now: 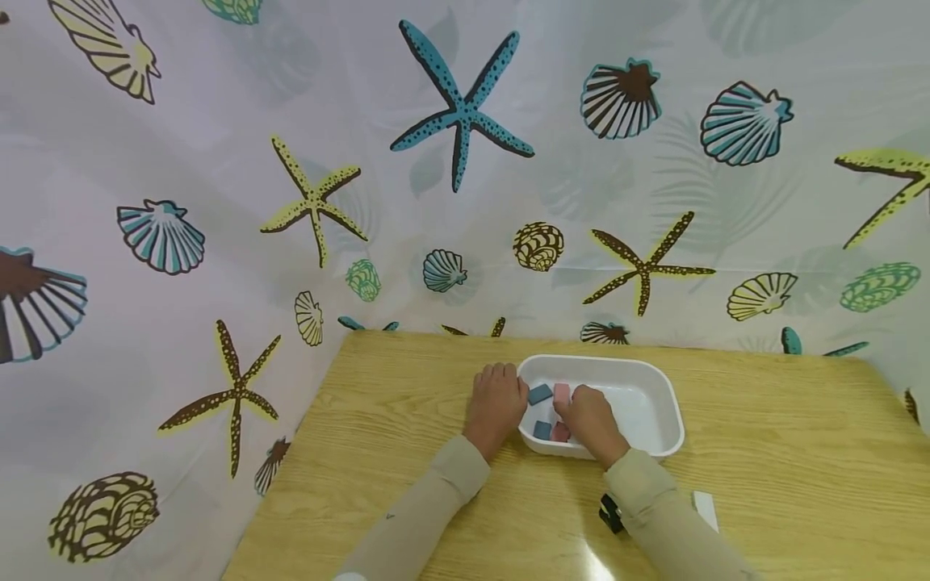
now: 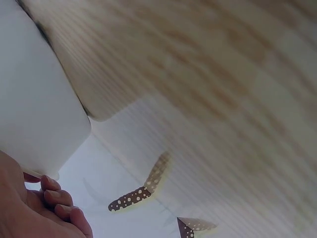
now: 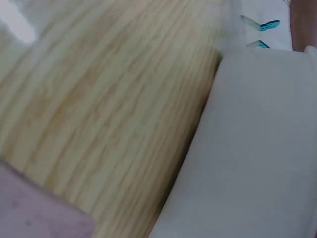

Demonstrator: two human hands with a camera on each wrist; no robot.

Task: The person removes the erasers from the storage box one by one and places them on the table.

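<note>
A white plastic tub stands on the wooden table. My left hand holds its left end; in the left wrist view, the curled fingers are at the tub's rim. Inside the tub, my right hand pinches a pink block between thumb and fingers. Another pink block lies just below the hand, partly covered. Two blue-grey blocks lie at the left: an upper one and a lower one. Only the tub's outer wall shows in the right wrist view.
A black object sits beside the right sleeve, and a white strip lies to its right. A pink slab-like thing fills the right wrist view's lower left corner. A shell-and-starfish curtain hangs behind the table.
</note>
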